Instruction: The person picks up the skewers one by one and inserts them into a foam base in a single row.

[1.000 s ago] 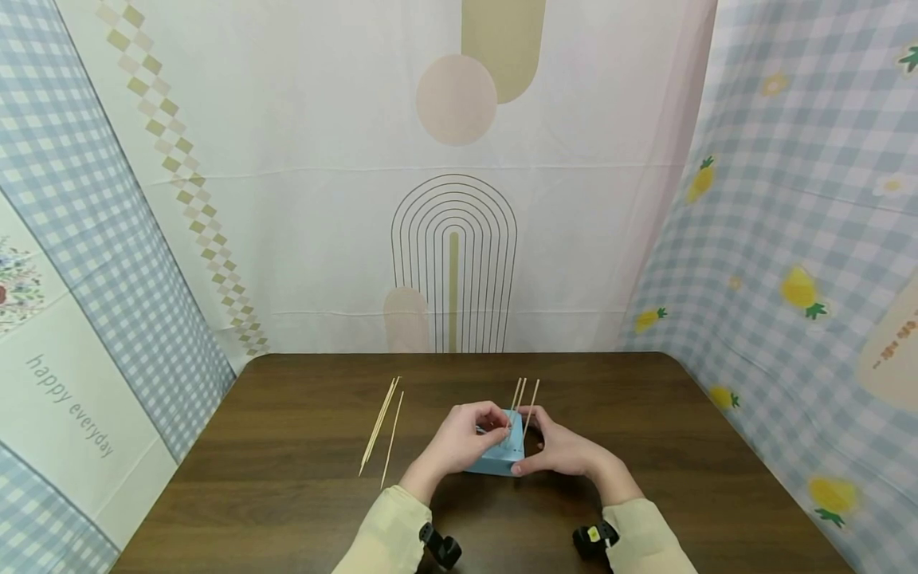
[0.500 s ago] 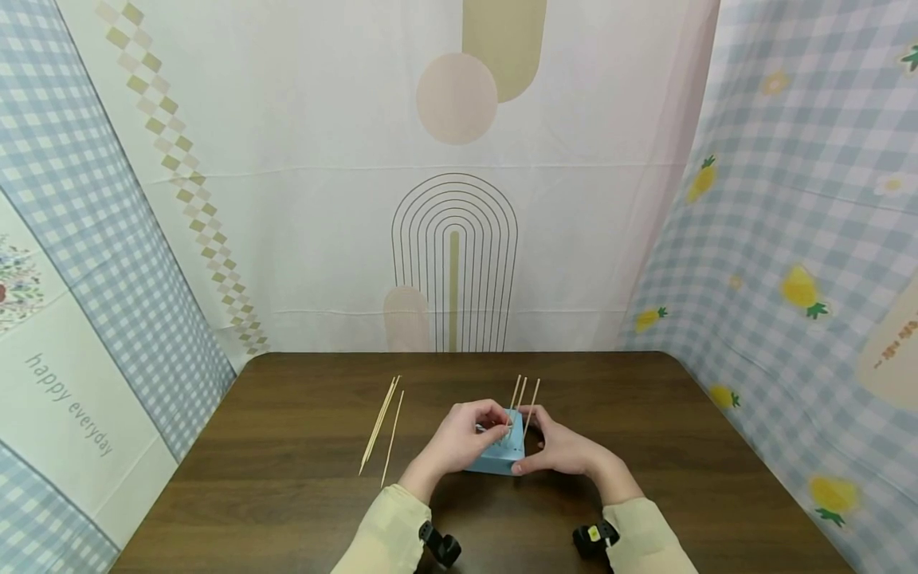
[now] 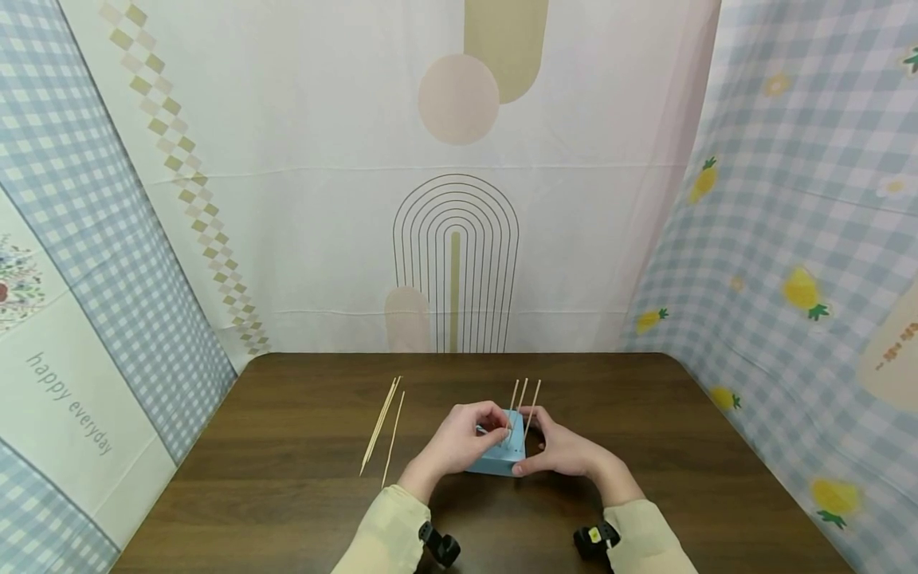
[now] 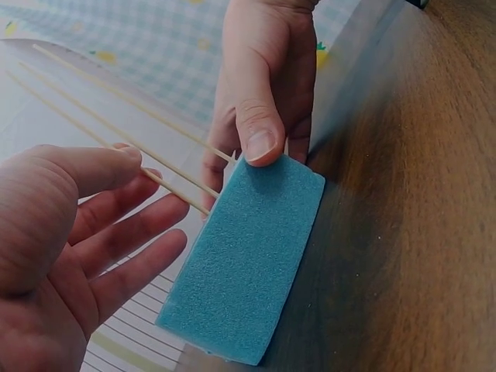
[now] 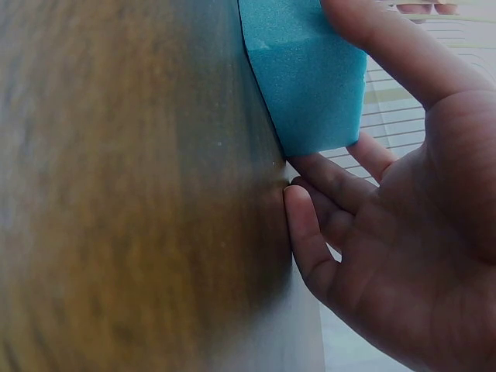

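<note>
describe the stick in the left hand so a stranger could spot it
On the table, find the blue block. Three sticks rise above it. In the head view, yours is the leftmost of these and the only stick pinched by the left hand.

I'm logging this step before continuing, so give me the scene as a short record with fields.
Left grip: pinches one thin stick standing in the blue block
Right grip: holds the block's right end, thumb on its near side
Other sticks in block: two
Loose sticks: on the table, left of the block; a close group, plus one apart
Unclear: exact count in that group
</note>
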A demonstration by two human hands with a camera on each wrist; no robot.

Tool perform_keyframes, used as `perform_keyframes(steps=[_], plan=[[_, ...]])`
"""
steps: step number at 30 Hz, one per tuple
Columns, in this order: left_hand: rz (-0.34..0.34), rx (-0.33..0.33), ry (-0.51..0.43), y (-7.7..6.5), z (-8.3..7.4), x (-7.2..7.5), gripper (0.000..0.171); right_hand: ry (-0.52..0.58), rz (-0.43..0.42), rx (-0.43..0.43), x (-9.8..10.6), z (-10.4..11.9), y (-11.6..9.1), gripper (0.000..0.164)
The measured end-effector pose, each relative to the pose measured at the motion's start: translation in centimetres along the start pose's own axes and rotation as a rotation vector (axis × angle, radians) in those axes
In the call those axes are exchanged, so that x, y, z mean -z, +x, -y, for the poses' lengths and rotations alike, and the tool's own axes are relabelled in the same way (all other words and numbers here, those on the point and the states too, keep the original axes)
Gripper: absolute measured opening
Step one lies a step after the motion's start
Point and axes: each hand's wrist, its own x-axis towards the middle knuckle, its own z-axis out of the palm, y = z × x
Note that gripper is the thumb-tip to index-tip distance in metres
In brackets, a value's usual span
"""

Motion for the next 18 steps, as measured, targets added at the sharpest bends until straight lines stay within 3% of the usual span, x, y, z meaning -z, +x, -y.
perform_keyframes(steps=[18], plan=[[-0.008,0.003,-0.022,-0.05,-0.14,-0.09,0.005,0.006,-0.001,0.005,-0.08,0.08,0.02,0.103]])
